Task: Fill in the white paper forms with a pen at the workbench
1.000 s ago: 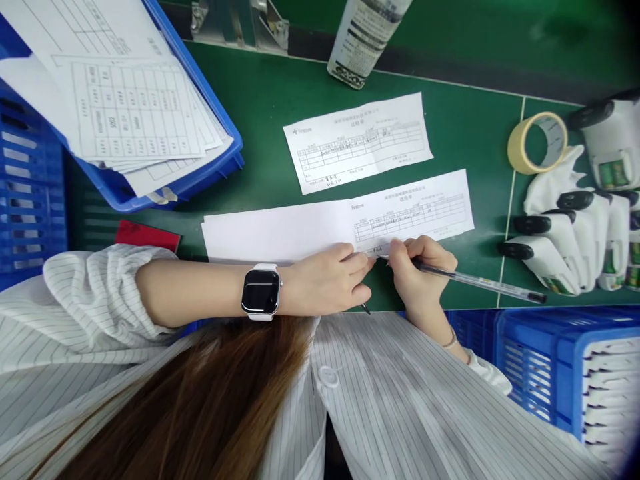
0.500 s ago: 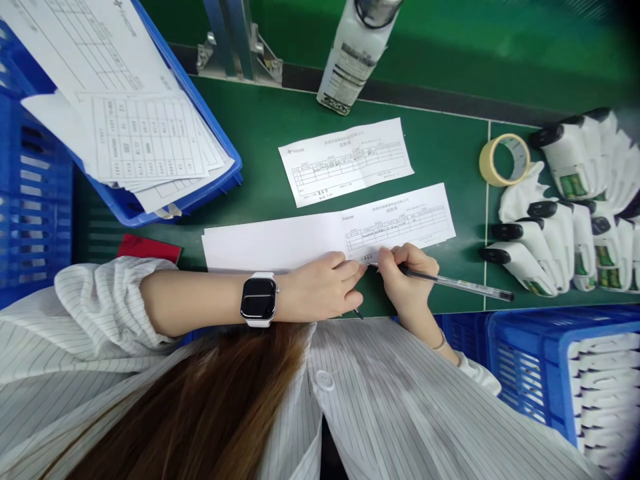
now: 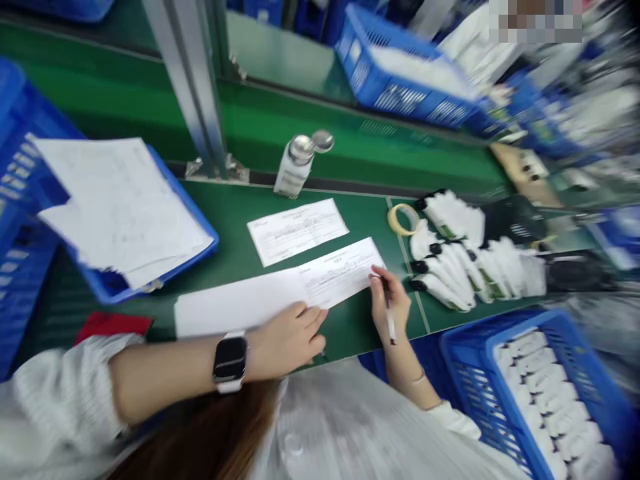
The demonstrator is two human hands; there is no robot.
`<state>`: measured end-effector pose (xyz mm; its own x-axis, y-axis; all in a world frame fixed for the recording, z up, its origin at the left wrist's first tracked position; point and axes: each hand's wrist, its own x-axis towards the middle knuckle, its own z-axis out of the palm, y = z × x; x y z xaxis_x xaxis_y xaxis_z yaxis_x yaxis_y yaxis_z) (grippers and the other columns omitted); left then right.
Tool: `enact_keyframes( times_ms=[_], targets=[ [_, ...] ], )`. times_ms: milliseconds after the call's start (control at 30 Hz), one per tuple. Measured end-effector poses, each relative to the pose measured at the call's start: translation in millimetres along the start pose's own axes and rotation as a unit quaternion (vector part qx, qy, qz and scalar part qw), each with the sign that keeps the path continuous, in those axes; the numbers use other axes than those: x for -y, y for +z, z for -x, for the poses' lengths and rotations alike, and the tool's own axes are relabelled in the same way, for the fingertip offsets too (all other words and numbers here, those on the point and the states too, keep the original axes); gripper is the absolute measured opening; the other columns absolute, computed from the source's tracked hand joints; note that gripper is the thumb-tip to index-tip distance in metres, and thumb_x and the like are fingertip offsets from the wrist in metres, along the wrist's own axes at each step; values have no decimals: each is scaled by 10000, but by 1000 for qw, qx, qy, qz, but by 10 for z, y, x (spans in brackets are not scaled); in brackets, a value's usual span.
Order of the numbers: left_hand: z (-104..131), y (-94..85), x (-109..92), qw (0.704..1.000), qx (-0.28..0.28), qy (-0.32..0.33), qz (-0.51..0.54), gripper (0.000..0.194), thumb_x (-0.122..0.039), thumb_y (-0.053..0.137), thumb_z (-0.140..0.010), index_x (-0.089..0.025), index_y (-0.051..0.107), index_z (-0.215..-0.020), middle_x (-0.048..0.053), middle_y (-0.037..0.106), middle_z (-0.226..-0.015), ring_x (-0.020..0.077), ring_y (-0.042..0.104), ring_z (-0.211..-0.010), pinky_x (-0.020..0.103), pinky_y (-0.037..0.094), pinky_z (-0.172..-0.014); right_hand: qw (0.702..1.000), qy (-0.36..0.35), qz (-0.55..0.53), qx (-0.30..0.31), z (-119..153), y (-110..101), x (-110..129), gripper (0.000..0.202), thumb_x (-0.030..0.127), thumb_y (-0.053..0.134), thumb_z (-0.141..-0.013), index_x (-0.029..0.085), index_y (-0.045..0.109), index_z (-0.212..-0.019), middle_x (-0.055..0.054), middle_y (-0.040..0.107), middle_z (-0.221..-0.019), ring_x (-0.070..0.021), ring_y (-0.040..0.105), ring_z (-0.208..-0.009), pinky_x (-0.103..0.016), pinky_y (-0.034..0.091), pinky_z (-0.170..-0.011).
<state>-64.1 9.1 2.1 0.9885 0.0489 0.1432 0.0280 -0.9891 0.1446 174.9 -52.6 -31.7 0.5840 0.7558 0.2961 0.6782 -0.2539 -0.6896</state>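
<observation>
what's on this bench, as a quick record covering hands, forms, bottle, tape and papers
left hand: resting at the lower edge of the printed form
right hand: holding a pen
second form: lying beyond the first
bottle: upright, lid flipped open
tape roll: beside white items
paper stack: in blue tray

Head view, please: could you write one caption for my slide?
Left hand at the lower edge of a printed form, right hand holding a pen beside it.
</observation>
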Motion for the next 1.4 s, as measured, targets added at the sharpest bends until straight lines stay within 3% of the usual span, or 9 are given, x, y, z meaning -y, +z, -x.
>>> enact_keyframes(
  times_ms=[100,200,367,500,633,767,933,1100,1400],
  targets=[
    [-18,57,-53,999,-25,-21,2,259,-410,597,-780,-176,553,-884,155,471,-1311,258,486,-1145,378,377,-877,996,-32,77,18,-90,-41,-160,316,323,453,-831,128,596,-1034,-156,632,-1102,-252,599,-1019,-446,460,-896],
    [-17,147,45,994,-88,-57,11,121,-341,583,-780,-232,583,-831,68,481,-1325,258,493,-1157,437,342,-943,990,-56,133,0,-133,-57,-229,339,304,608,-711,157,599,-1017,-147,612,-1161,-290,549,-1109,-454,447,-917],
    [46,266,574,987,-148,-67,-10,307,-493,520,-795,-285,606,-1003,44,440,-1363,270,506,-1152,385,443,-863,984,-8,176,33,-52,-83,-97,348,282,582,-755,214,558,-1096,-98,551,-1265,-281,405,-1263,-518,299,-1019],
    [83,200,888,981,-114,-151,39,477,-563,471,-792,-231,560,-1123,69,477,-1328,264,510,-1152,367,446,-911,983,-23,176,36,-18,-69,-89,291,283,565,-771,226,568,-1057,-82,599,-1205,-252,461,-1221,-514,286,-1020],
    [118,-260,820,949,-40,-266,163,498,-537,368,-817,-159,512,-1107,132,540,-1221,300,515,-1119,424,400,-935,974,-66,218,-9,-3,-34,-189,226,263,576,-729,206,602,-946,-102,658,-1090,-255,578,-1078,-492,387,-934],
    [106,-605,855,899,21,-302,316,251,-392,399,-804,-185,454,-933,75,599,-926,224,570,-845,345,426,-776,984,-86,156,2,-61,83,-288,223,314,501,-764,187,583,-928,-139,656,-1073,-286,582,-1060,-577,314,-953],
    [221,-577,977,855,35,-298,422,229,-291,540,-710,-201,396,-864,14,567,-874,140,536,-757,237,408,-658,989,-102,108,14,-71,106,-182,246,353,524,-740,199,560,-927,-111,665,-1063,-254,626,-958,-540,330,-970],
    [259,-544,981,818,35,-254,515,341,-233,641,-634,-196,371,-838,-43,524,-713,92,509,-642,207,389,-611,997,-54,44,-20,26,59,-4,299,396,581,-706,180,578,-912,-105,683,-957,-181,635,-701,-358,499,-725],
    [158,-356,939,791,-46,-293,534,382,-336,687,-646,-193,341,-725,-80,361,-608,58,339,-523,190,270,-510,989,-32,-141,16,137,106,235,344,348,669,-679,175,531,-942,-148,642,-1088,-204,643,-863,-363,500,-753]
  ],
)
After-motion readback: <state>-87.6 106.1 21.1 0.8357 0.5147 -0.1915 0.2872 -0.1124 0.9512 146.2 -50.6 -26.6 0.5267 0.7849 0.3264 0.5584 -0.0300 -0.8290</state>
